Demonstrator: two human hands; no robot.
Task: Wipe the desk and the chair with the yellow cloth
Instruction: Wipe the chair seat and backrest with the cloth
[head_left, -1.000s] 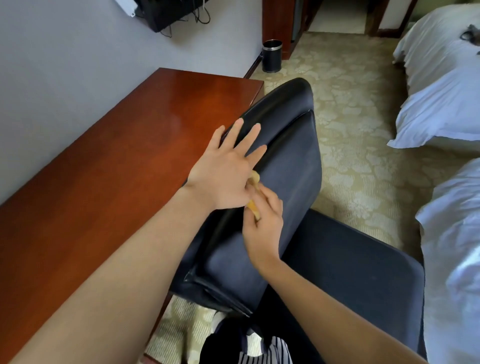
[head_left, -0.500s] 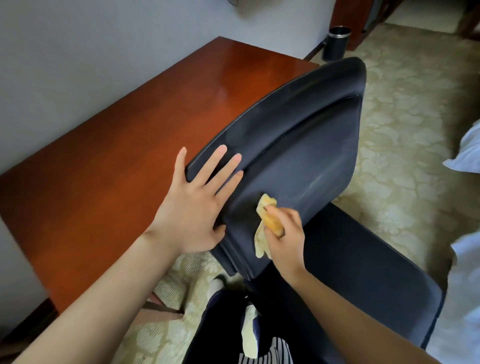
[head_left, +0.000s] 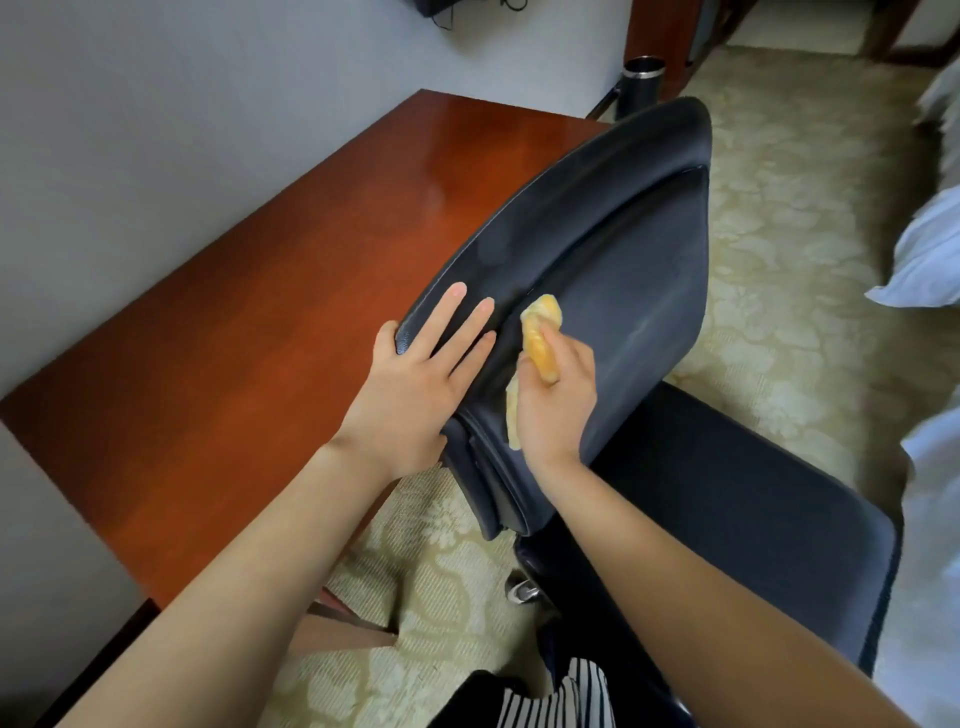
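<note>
Cloth stroke has travelled since half a second ago: the right hand (head_left: 558, 400) has carried the yellow cloth (head_left: 540, 338) from low on the chair backrest (head_left: 623, 244) up toward its rim, about 12 o'clock from where it was. The left hand (head_left: 415, 384) has stayed on the backrest's near edge.

Reading: chair wiping is mid-way. This is one pass on the near end of the backrest, with the far end at 1 o'clock and the seat (head_left: 727, 499) at 4 o'clock likely still to do.

Right hand: fingers curled round the bunched cloth, pressing it to the fabric. Left hand: fingers straight and spread, flat on the backrest, bracing it.

Cloth sits just at 3 o'clock of the left fingertips. It is wadded, with a pale tail hanging under the palm.

Worktop (head_left: 260, 322) lies at 9 o'clock of the chair, glossy red-brown.
</note>
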